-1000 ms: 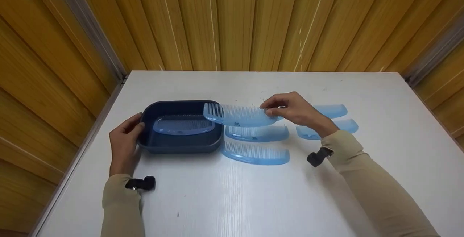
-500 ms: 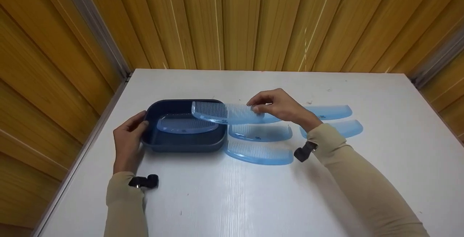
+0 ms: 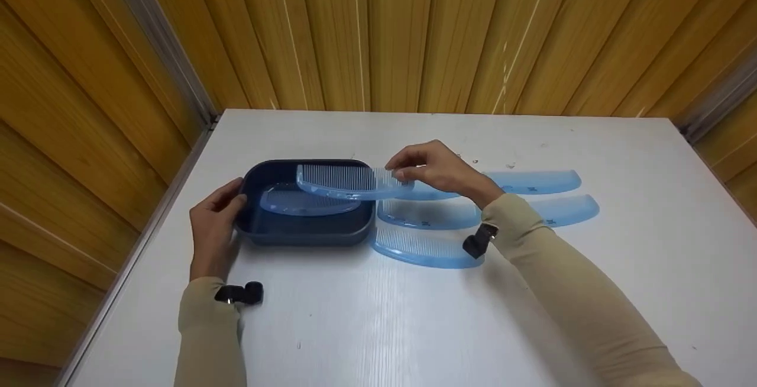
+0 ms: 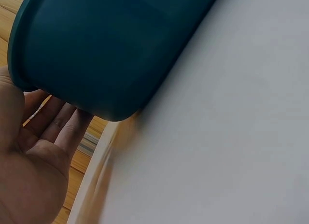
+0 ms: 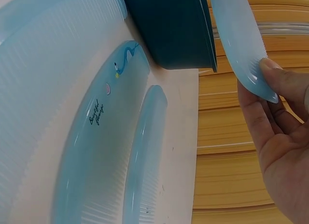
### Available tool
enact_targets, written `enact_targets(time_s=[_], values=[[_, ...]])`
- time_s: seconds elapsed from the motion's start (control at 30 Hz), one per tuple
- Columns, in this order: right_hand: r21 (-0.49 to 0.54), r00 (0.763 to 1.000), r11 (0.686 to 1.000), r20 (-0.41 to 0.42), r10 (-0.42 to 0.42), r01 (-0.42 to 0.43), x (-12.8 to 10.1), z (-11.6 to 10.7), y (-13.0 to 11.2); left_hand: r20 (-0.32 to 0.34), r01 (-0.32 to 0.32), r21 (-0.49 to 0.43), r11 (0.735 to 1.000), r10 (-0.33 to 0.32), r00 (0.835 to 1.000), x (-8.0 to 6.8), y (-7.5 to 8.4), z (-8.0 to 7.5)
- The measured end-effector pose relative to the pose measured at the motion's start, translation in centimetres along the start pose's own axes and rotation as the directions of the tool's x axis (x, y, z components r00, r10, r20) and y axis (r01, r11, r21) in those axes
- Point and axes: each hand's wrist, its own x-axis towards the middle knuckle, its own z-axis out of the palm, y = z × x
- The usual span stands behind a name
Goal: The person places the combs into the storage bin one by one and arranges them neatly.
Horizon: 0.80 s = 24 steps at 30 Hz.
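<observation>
Blue comb (image 3: 349,183), pinched at its right end by the right hand (image 3: 440,169), hangs level over the dark blue tray (image 3: 307,234) at the left of the white table (image 3: 414,328), its teeth pointing to the far side. The thumb and fingertips (image 5: 285,81) close on the comb's rounded tip, as the right wrist view shows, while the rest of the comb reaches out above the tray's open top, not yet touching it. One comb in the tray (image 3: 298,202) already lies flat on the tray floor, beneath the held one. The left hand (image 3: 214,227) holds the tray's left wall, fingers (image 4: 58,122) spread along its rounded corner. Just right of the tray, a near comb (image 3: 420,251) and a middle comb (image 3: 429,215) lie on the table, with a third partly hidden behind the right wrist; farther right lie two more combs (image 3: 535,181). The step in hand appears to be the loading of the held comb into the tray; the next move likely calls for lowering it a little further left, so that its full length clears the tray's right rim before the pinch lets go.
</observation>
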Motion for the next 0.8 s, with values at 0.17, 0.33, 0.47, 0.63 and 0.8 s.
enact_targets(time_s=[0.17, 0.33, 0.47, 0.63, 0.8], values=[[-0.012, 1.000, 1.000, 0.007, -0.005, 0.005, 0.8, 0.5, -0.1, 0.004, 0.011, -0.029, 1.000, -0.011, 1.000, -0.2, 0.1, 0.1], [-0.004, 1.000, 1.000, 0.016, -0.001, 0.001, 1.4, 1.0, -0.6, 0.015, 0.029, -0.056, 0.998, -0.028, 1.000, -0.5, 0.3, 0.3], [0.005, 1.000, 1.000, 0.009, 0.007, -0.007, 1.9, 1.4, -0.8, 0.018, 0.020, -0.057, 0.998, -0.019, 1.000, -0.6, 0.4, 0.4], [0.017, 1.000, 1.000, -0.001, 0.015, -0.015, 2.5, 1.9, -1.0, 0.024, 0.019, -0.042, 0.999, -0.018, 1.000, -0.8, 0.5, 0.3], [0.034, 1.000, 0.999, 0.003, 0.017, -0.017, 3.3, 2.6, -1.2, 0.023, 0.018, -0.051, 0.999, -0.017, 1.000, -0.8, 0.6, 0.3]])
